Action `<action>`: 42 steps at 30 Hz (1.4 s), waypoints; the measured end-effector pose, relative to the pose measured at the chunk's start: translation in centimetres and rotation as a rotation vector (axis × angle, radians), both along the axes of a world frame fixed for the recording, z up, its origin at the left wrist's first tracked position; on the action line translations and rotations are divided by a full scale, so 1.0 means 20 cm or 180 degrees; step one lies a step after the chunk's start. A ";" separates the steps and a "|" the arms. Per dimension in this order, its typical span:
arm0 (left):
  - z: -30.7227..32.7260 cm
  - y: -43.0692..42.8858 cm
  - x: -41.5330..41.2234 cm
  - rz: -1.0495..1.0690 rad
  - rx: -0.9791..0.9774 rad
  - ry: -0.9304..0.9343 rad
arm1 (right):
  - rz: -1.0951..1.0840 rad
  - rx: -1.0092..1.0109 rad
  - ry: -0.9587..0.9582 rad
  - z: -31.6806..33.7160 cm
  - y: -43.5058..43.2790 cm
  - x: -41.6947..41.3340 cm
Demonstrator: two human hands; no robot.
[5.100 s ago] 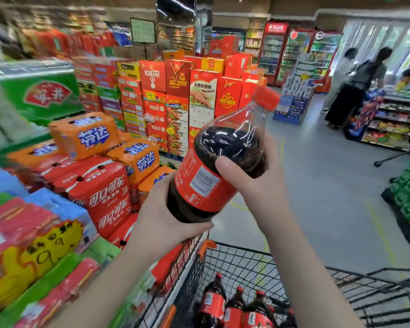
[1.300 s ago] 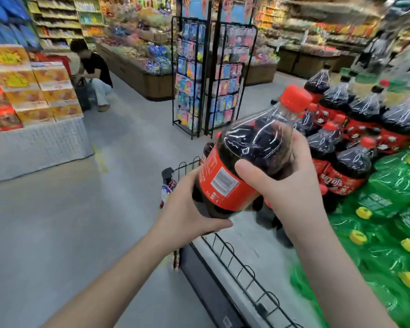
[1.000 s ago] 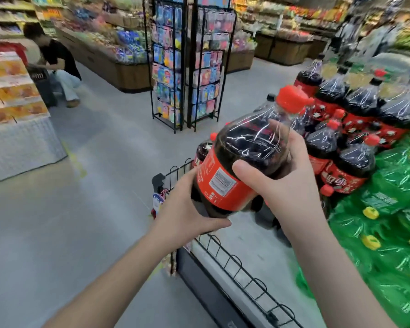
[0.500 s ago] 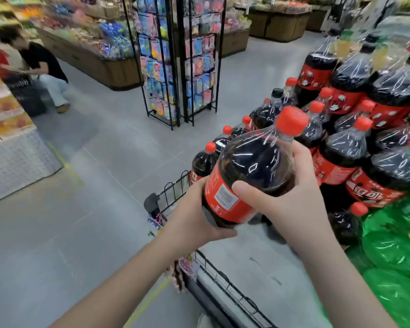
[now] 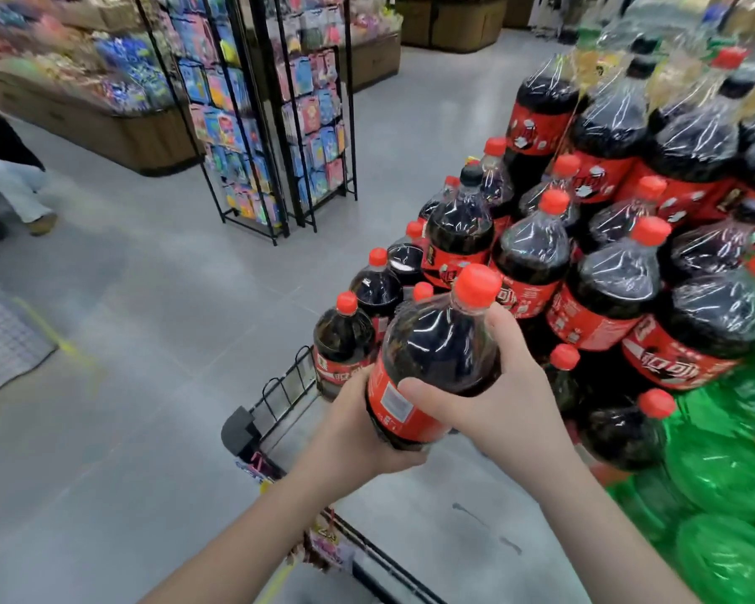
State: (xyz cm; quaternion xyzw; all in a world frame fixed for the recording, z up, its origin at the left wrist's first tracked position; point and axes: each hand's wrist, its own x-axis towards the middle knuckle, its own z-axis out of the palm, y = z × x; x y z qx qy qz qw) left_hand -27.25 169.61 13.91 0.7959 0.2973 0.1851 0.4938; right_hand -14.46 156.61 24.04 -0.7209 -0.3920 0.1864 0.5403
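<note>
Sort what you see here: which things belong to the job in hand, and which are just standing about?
In the job: bottle, left hand and right hand gripping it, shelf below, cola stack.
Standing about: green bottles, card racks, wooden bins.

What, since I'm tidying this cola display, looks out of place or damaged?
One stacked bottle has a black cap among red-capped neighbours; dark smears mark the grey shelf. The held bottle looks intact.
</note>
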 end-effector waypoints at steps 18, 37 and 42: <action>-0.48 0.39 0.08 -0.0549 -0.0647 -0.0151 | -0.0885 -0.0716 -0.0265 -0.29 0.38 -0.12; -0.77 0.46 0.18 -0.0381 -0.1714 0.0186 | -0.1313 -0.0683 -0.0123 -0.76 0.59 -0.05; -0.83 0.47 0.18 -0.0439 -0.1771 -0.0031 | -0.1331 -0.0655 -0.0042 -0.82 0.59 -0.05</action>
